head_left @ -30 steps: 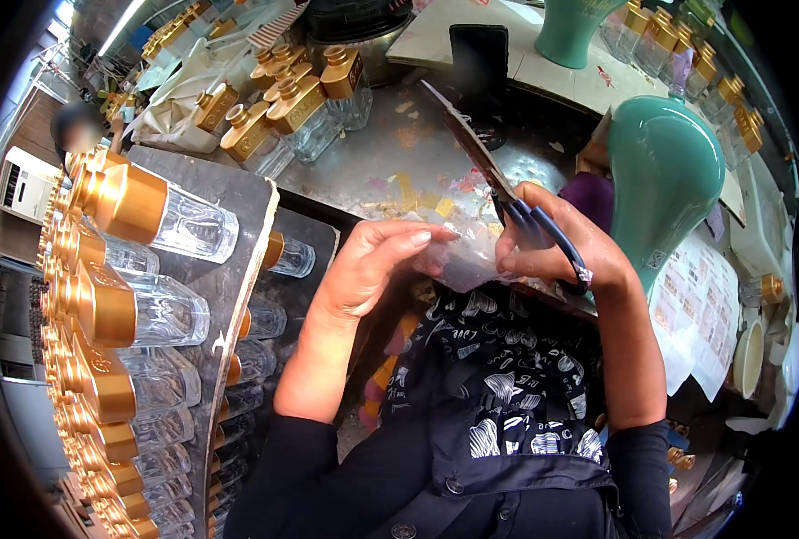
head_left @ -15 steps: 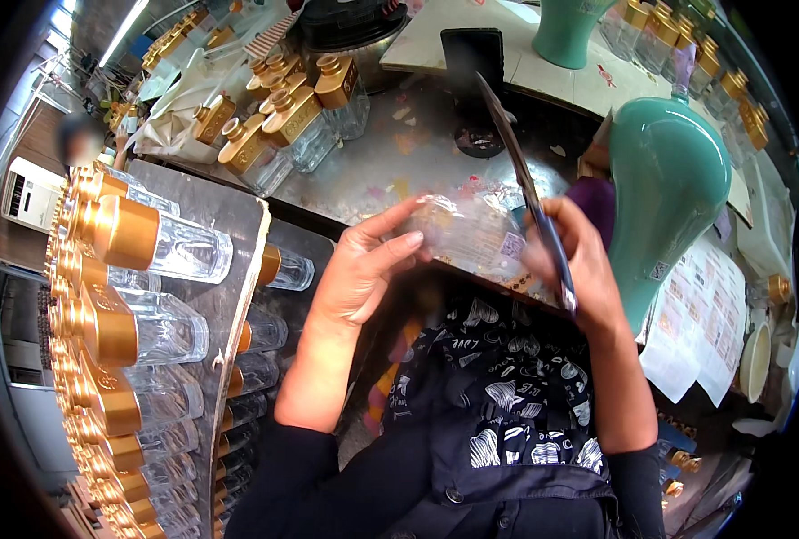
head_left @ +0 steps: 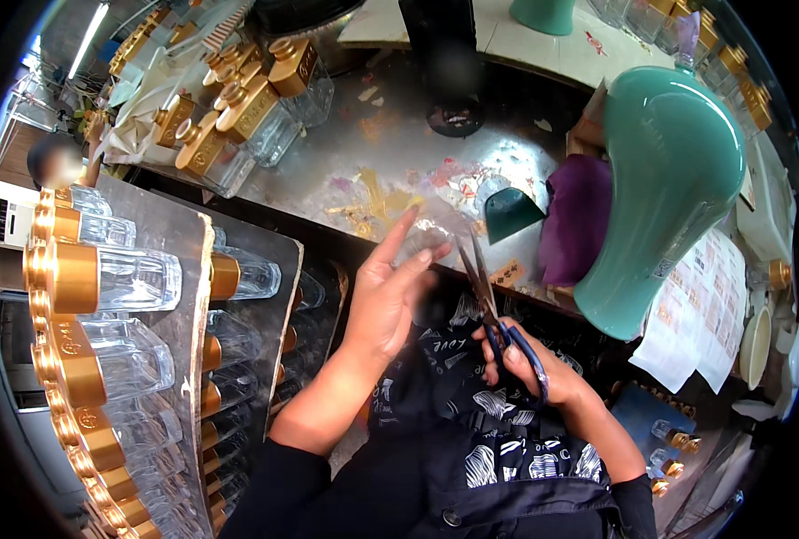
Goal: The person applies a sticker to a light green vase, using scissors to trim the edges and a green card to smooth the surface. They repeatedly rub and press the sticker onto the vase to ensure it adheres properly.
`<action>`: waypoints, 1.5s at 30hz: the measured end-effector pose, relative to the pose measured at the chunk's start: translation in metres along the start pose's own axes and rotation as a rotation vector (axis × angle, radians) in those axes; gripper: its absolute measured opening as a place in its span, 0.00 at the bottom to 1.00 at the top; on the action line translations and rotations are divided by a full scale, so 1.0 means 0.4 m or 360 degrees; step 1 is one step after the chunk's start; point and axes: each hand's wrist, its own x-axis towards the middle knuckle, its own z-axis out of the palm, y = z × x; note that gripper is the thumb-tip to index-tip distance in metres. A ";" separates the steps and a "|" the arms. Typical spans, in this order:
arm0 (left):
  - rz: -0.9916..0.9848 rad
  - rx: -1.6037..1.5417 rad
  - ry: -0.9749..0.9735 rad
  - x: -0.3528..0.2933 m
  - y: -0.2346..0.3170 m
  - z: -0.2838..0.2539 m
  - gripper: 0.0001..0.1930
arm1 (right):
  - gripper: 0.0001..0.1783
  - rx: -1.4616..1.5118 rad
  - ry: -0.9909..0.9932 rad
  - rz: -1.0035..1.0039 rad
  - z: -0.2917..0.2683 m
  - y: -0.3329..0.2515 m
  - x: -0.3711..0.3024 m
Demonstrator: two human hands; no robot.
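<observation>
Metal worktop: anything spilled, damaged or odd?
Yes: the metal worktop looks messy, with yellow patches and pink flecks beyond the left hand. They look like residue or scraps; can't tell which. No damage stands out.

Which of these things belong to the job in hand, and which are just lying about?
Seemingly in the job:
- scissors, in the right hand
- clear plastic, in the left hand

Apparently just lying about, touched by neither hand:
- purple cloth
- printed sheets
- green vase
- gold-capped bottles, though possibly related
</observation>
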 end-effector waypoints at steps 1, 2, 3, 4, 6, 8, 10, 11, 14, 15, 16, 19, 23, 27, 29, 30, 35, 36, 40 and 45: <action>-0.0008 0.0025 0.0052 -0.010 -0.011 0.000 0.32 | 0.41 -0.0032 0.0062 0.0004 0.001 -0.006 0.004; -0.0027 0.0037 0.0077 -0.018 -0.024 -0.006 0.31 | 0.38 -0.0138 0.0085 0.0003 -0.003 -0.011 0.006; -0.0048 0.0046 0.0094 -0.022 -0.038 -0.016 0.31 | 0.36 -0.0249 0.0115 0.0002 -0.005 -0.013 0.008; -0.0069 0.0055 0.0111 -0.025 -0.049 -0.024 0.31 | 0.33 -0.0359 0.0142 0.0000 -0.007 -0.017 0.008; -0.0065 0.0097 0.0080 -0.028 -0.056 -0.031 0.30 | 0.33 -0.0256 0.0124 0.0093 -0.008 -0.029 0.005; -0.0063 0.0119 0.0068 -0.026 -0.063 -0.037 0.30 | 0.33 -0.0263 0.0127 0.0165 -0.012 -0.030 -0.001; -0.0053 0.0131 0.0075 -0.019 -0.072 -0.040 0.29 | 0.33 -0.0269 0.0108 0.0200 -0.014 -0.031 -0.005; -0.0064 0.0131 0.0072 -0.017 -0.075 -0.042 0.29 | 0.33 -0.0265 0.0100 0.0226 -0.015 -0.034 -0.009; -0.0078 0.0150 0.0073 -0.013 -0.072 -0.048 0.29 | 0.34 -0.0202 0.0040 0.0259 -0.030 -0.029 -0.015; -0.0081 0.0161 0.0077 -0.013 -0.068 -0.046 0.29 | 0.34 -0.0171 0.0017 0.0264 -0.038 -0.027 -0.018; -0.0083 0.0173 0.0080 -0.014 -0.065 -0.043 0.29 | 0.35 -0.0147 -0.0009 0.0272 -0.044 -0.025 -0.021; -0.0072 0.0162 0.0075 -0.016 -0.055 -0.027 0.30 | 0.37 -0.0117 -0.0097 0.0267 -0.054 -0.017 -0.026; -0.0078 0.0273 0.0092 -0.018 -0.063 -0.020 0.30 | 0.41 -0.0279 -0.0217 0.0184 -0.045 0.002 -0.026; -0.0052 0.0334 0.0168 -0.024 -0.051 0.008 0.31 | 0.42 -0.0431 -0.0200 0.0095 -0.047 -0.015 -0.018; -0.0054 0.0187 0.0142 -0.016 -0.054 0.009 0.32 | 0.41 -0.0366 -0.0247 0.0128 -0.056 -0.025 -0.011; -0.0050 0.0187 0.0132 -0.017 -0.056 0.011 0.32 | 0.42 -0.0320 -0.0262 0.0135 -0.053 -0.019 -0.011; -0.0039 0.0246 0.0076 -0.011 -0.058 0.035 0.33 | 0.44 -0.0380 -0.0109 0.0000 -0.050 0.001 -0.030; -0.0039 0.0275 0.0056 -0.011 -0.058 0.037 0.33 | 0.44 -0.0379 -0.0110 0.0002 -0.052 0.000 -0.032; -0.0019 0.0311 0.0058 -0.014 -0.057 0.044 0.33 | 0.45 -0.0379 -0.0122 0.0008 -0.058 0.011 -0.032; 0.0010 0.0324 0.0039 -0.013 -0.055 0.058 0.32 | 0.45 -0.0366 -0.0095 -0.0022 -0.058 -0.004 -0.041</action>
